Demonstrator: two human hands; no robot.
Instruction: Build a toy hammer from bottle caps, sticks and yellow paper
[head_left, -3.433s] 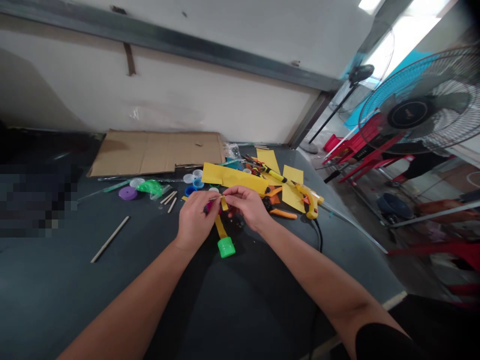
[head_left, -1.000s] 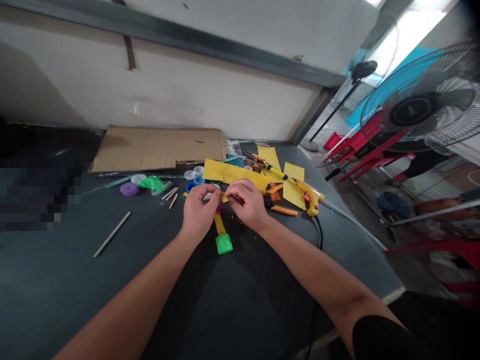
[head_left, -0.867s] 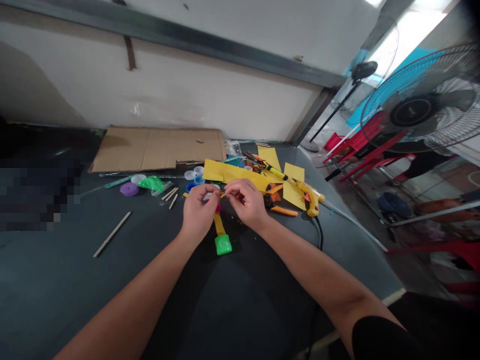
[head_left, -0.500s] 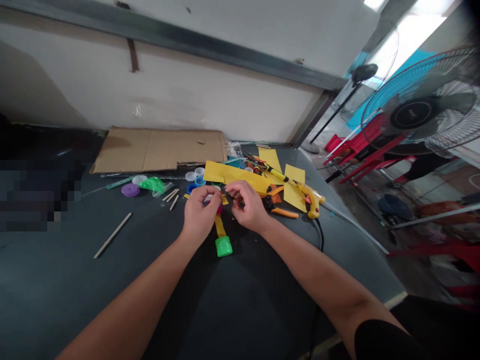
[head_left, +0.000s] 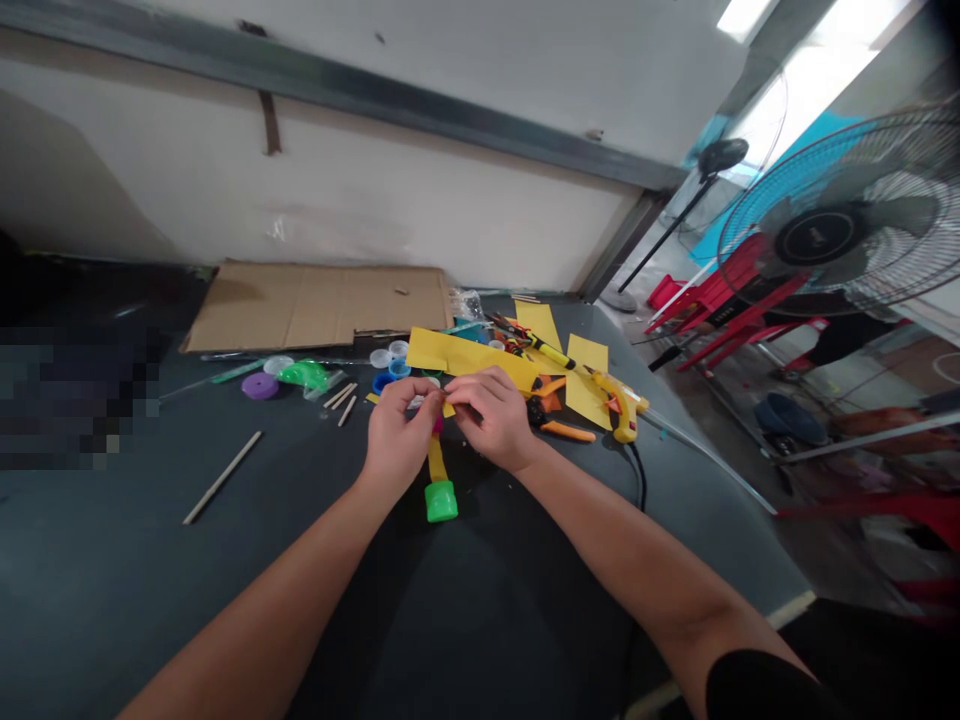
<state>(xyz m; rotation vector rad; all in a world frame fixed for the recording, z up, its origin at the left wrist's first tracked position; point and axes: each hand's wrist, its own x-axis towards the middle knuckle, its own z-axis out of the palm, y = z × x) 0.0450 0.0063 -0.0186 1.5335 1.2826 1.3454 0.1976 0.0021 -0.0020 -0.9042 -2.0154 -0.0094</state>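
Note:
My left hand (head_left: 399,440) is closed, thumb against fingers, on an assembly of coloured pieces. From below it hangs a yellow strip (head_left: 436,464) with a green bottle cap (head_left: 441,502) at its lower end. A bit of a magenta piece (head_left: 438,426) shows beside the left thumb; the rest of the assembly is hidden by the fingers. My right hand (head_left: 491,418) is closed too, its fingertips meeting the left ones at the top of the assembly. What the right fingertips pinch is too small and covered to make out.
Behind my hands lie yellow sheets (head_left: 469,357), blue caps (head_left: 400,369) and orange-handled pliers (head_left: 568,432). A yellow glue gun (head_left: 624,408) with a black cord lies to the right. Leftward are a purple cap (head_left: 259,386), a wooden stick (head_left: 223,477) and cardboard (head_left: 315,300).
My right hand has moved left, bringing its fingertips against the left ones. The green cap has swung slightly left and down. The view has tilted a little.

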